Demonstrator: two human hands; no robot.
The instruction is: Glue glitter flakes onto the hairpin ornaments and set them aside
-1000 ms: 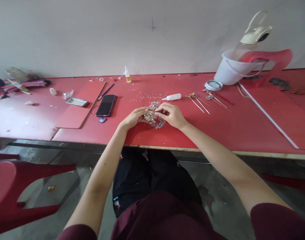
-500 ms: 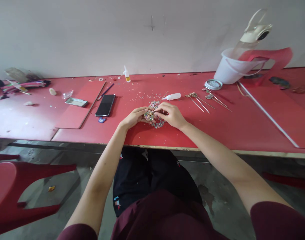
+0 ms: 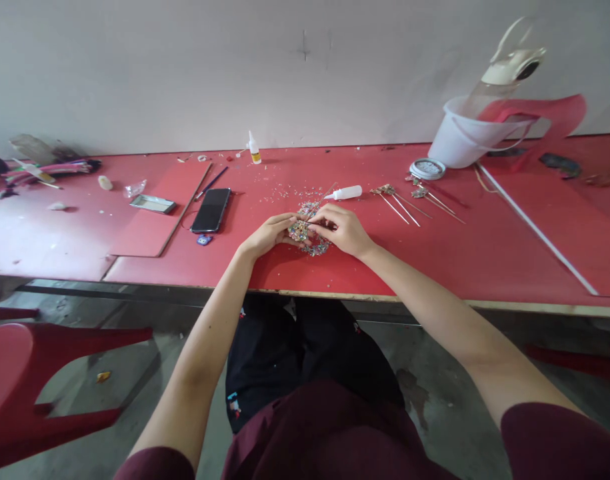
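Observation:
My left hand (image 3: 269, 236) is closed around a round ornament (image 3: 298, 231) covered in sparkling rhinestones, held just above the table. In my right hand (image 3: 347, 232) a thin dark stick-like tool (image 3: 311, 222) is pinched, its tip at or very near the ornament; the exact contact is too small to make out. Loose multicoloured rhinestones (image 3: 317, 250) lie in a heap under and around both hands, partly hidden by them. Just beyond my right hand a white squeeze bottle (image 3: 347, 193) with a narrow nozzle lies on its side.
On the red table (image 3: 265, 273), several jewelled metal-stemmed pins (image 3: 399, 205) lie right, near a round tin (image 3: 427, 169) and a white bucket (image 3: 457, 137). A phone (image 3: 211, 211), a small tray (image 3: 153, 204) and a board (image 3: 155, 230) lie left. A small glue bottle (image 3: 254, 149) stands at the back.

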